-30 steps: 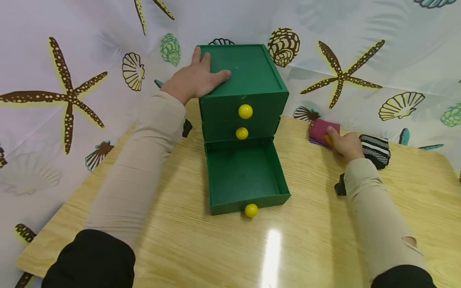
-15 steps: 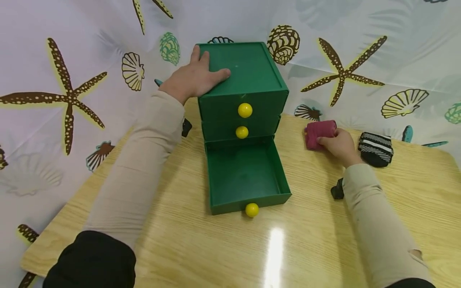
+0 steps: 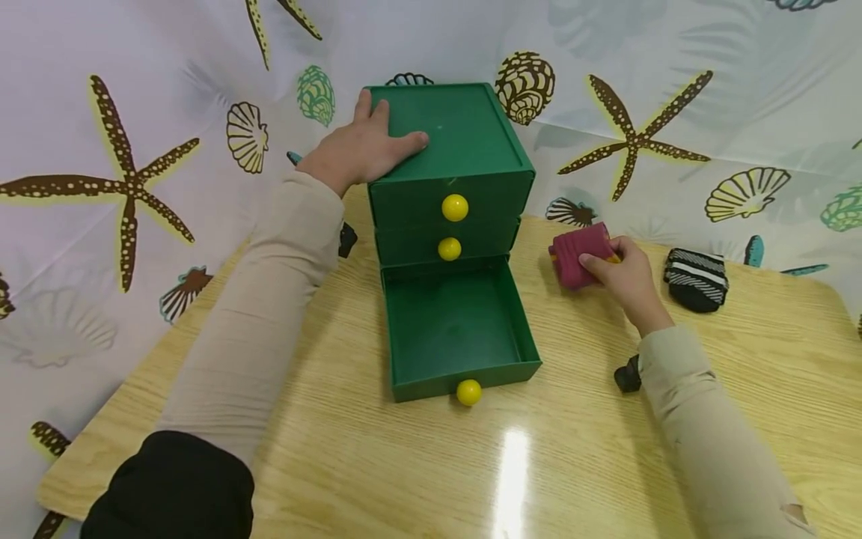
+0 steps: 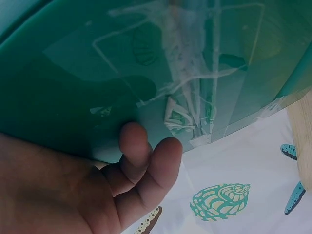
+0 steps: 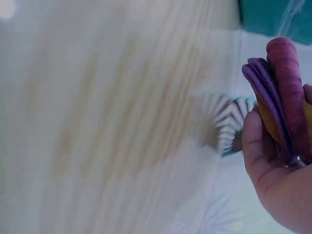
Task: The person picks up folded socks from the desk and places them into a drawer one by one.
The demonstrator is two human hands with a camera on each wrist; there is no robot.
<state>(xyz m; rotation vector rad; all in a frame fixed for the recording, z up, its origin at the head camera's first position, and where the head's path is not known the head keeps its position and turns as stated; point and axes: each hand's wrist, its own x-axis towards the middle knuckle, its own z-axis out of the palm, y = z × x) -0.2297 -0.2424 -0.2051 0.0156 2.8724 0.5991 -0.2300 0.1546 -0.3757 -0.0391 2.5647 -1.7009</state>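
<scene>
My left hand [image 3: 360, 150] rests on the top left edge of a green drawer unit [image 3: 454, 131], thumb spread across its top. Two of its fingers [image 4: 163, 163] show bent beside the unit's green side in the left wrist view. My right hand [image 3: 629, 281] pinches a folded pair of magenta socks [image 3: 581, 254], tilted over the table right of the unit. Purple and yellow layers show at the folded socks' edge in the right wrist view. The bottom drawer [image 3: 461, 329] is pulled out with nothing inside; the two drawers above, with yellow knobs, are closed.
Black-and-white striped folded socks [image 3: 697, 281] lie on the wooden table [image 3: 572, 449], right of my right hand. A small black object [image 3: 628, 376] shows by the right sleeve, another [image 3: 346, 239] left of the unit. A seashell-print cloth [image 3: 431, 37] hangs behind.
My right hand has picked up the magenta socks and moved left with them, away from the striped socks and closer to the drawer unit. The left hand has stayed in place.
</scene>
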